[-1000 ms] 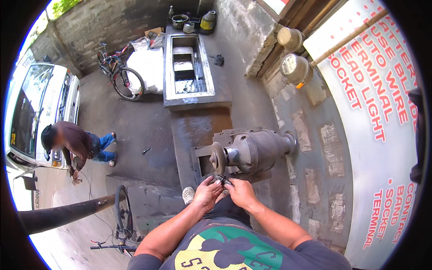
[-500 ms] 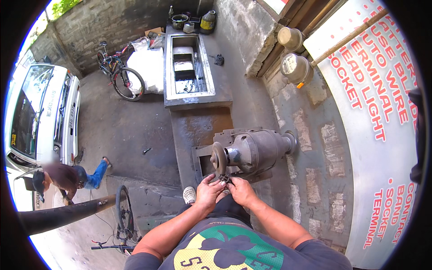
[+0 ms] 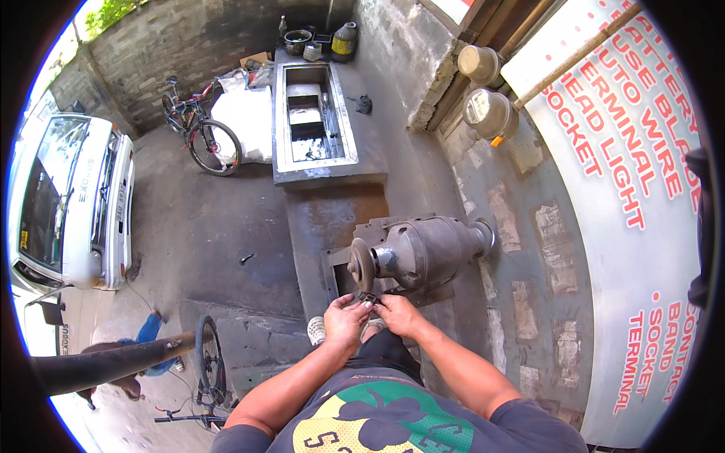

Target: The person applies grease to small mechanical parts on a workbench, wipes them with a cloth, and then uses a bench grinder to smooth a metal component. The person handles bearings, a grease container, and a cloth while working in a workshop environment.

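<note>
In front of my body, a small dark metal part [image 3: 368,297] is pinched between the fingers of both hands. My left hand [image 3: 345,319] closes on it from the left, thumb and fingertips pressed together. From the right, my right hand [image 3: 399,315] grips the same part, its fingers curled. The part sits right at the lower edge of a grinding wheel [image 3: 362,264]; whether they touch I cannot tell. That wheel is mounted on the left shaft of a grey, dusty bench grinder motor [image 3: 434,253]. The part's exact kind is too small to make out.
A metal base frame [image 3: 332,273] supports the grinder. Beyond it stands a raised block with a metal-rimmed basin [image 3: 353,143]. Bicycles [image 3: 214,145], a white truck [image 3: 98,204] and a dark pole [image 3: 113,362] are on the left, where a person [image 3: 121,366] bends. Electric meters [image 3: 485,113] and a signboard [image 3: 596,249] line the right.
My hands and the part have shifted slightly left along the wheel's lower edge. The person at the left has moved nearer and is now partly hidden behind the pole.
</note>
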